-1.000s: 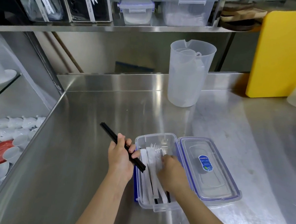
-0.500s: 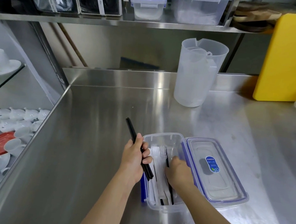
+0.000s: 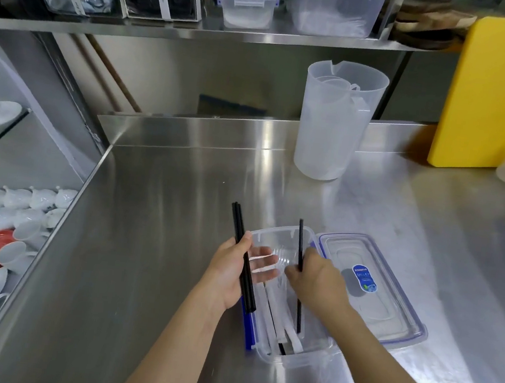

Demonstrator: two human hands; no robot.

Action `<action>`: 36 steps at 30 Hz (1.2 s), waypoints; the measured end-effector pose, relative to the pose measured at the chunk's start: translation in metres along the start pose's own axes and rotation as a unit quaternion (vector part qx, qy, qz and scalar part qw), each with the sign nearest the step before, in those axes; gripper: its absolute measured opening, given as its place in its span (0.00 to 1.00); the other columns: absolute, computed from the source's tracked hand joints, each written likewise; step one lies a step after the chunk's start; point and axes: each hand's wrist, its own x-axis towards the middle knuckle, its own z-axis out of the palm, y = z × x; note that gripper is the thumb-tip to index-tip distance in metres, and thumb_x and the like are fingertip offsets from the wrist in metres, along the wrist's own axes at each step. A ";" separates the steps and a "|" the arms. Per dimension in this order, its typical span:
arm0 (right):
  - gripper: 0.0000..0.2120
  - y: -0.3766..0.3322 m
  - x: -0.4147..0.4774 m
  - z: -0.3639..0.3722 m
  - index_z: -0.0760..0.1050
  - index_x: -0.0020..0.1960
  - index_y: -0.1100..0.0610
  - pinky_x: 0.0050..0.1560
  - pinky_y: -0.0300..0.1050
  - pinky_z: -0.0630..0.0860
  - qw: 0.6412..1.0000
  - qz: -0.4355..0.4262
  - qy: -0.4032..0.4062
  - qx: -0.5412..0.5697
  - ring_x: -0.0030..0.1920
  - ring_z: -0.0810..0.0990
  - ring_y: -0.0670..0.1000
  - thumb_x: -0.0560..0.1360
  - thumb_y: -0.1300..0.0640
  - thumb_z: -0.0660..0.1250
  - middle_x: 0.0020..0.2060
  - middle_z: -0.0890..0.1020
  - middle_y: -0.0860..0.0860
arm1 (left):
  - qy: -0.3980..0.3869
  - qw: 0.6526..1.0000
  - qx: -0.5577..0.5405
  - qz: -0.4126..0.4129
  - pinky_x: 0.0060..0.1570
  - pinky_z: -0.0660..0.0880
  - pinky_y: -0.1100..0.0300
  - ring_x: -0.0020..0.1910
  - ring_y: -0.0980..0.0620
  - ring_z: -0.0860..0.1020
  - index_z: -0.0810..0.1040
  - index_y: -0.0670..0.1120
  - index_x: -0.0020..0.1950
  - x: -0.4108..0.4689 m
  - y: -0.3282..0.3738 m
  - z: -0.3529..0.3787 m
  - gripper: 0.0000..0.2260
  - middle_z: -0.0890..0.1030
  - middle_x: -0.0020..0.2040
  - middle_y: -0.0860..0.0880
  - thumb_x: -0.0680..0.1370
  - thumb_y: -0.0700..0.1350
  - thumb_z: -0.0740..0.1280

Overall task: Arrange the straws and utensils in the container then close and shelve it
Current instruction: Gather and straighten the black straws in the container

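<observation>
The clear container [image 3: 291, 345] sits near the 6 o'clock edge of the steel counter [image 3: 155, 212], its lid [image 3: 372, 285] lying touching it at 3 o'clock. Bare counter stretches toward 9 and 12 o'clock; a translucent pitcher [image 3: 336, 122] stands well apart at 1 o'clock. The left hand [image 3: 230, 276] clasps a pair of black straws [image 3: 243, 252], now swung more upright than half a second ago. The right hand [image 3: 316, 282] has lifted to pinch a single black straw [image 3: 300, 258], its lower end inside the container. White wrapped utensils [image 3: 275, 318] lie lengthwise inside.
</observation>
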 end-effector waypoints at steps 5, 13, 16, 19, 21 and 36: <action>0.14 -0.001 0.006 -0.020 0.63 0.32 0.54 0.35 0.44 0.68 0.984 -0.055 -0.064 0.157 0.34 0.72 0.51 0.76 0.56 0.58 0.30 0.72 0.49 | -0.072 0.996 0.035 -0.028 0.43 0.81 0.40 0.52 0.38 0.82 0.69 0.42 0.46 0.006 0.003 0.006 0.09 0.81 0.56 0.35 0.82 0.47 0.58; 0.10 0.001 0.004 -0.010 0.75 0.49 0.61 0.50 0.50 0.78 0.971 -0.155 -0.100 0.154 0.44 0.81 0.54 0.78 0.54 0.61 0.44 0.83 0.57 | -0.084 0.990 0.117 -0.007 0.34 0.81 0.49 0.36 0.51 0.80 0.75 0.45 0.45 0.006 -0.010 0.020 0.06 0.79 0.41 0.47 0.80 0.45 0.61; 0.10 0.008 0.002 -0.003 0.73 0.44 0.58 0.44 0.48 0.75 0.964 -0.122 -0.044 0.231 0.39 0.79 0.55 0.76 0.51 0.65 0.36 0.81 0.55 | -0.038 0.999 0.029 0.026 0.35 0.81 0.50 0.33 0.49 0.82 0.71 0.43 0.43 0.011 -0.001 0.015 0.09 0.81 0.39 0.44 0.82 0.42 0.58; 0.08 0.019 0.003 0.011 0.69 0.43 0.55 0.44 0.47 0.73 0.988 -0.106 -0.053 0.102 0.38 0.74 0.52 0.76 0.52 0.65 0.36 0.75 0.50 | 0.016 0.997 -0.048 0.060 0.30 0.82 0.52 0.30 0.48 0.81 0.70 0.41 0.43 0.014 0.013 0.006 0.09 0.80 0.37 0.42 0.82 0.40 0.57; 0.14 0.019 -0.001 0.022 0.70 0.50 0.56 0.45 0.47 0.74 0.990 -0.093 -0.109 0.000 0.44 0.75 0.52 0.73 0.46 0.66 0.44 0.75 0.50 | 0.046 0.995 -0.043 0.074 0.26 0.79 0.58 0.29 0.49 0.76 0.71 0.41 0.43 0.015 0.018 0.001 0.09 0.76 0.35 0.44 0.82 0.40 0.58; 0.25 0.029 0.014 0.037 0.62 0.64 0.52 0.55 0.50 0.78 0.990 -0.133 0.004 -0.041 0.54 0.77 0.57 0.72 0.60 0.69 0.62 0.70 0.55 | 0.043 0.998 -0.011 0.047 0.26 0.75 0.61 0.30 0.51 0.71 0.73 0.41 0.43 0.010 0.007 -0.018 0.08 0.75 0.34 0.47 0.81 0.41 0.60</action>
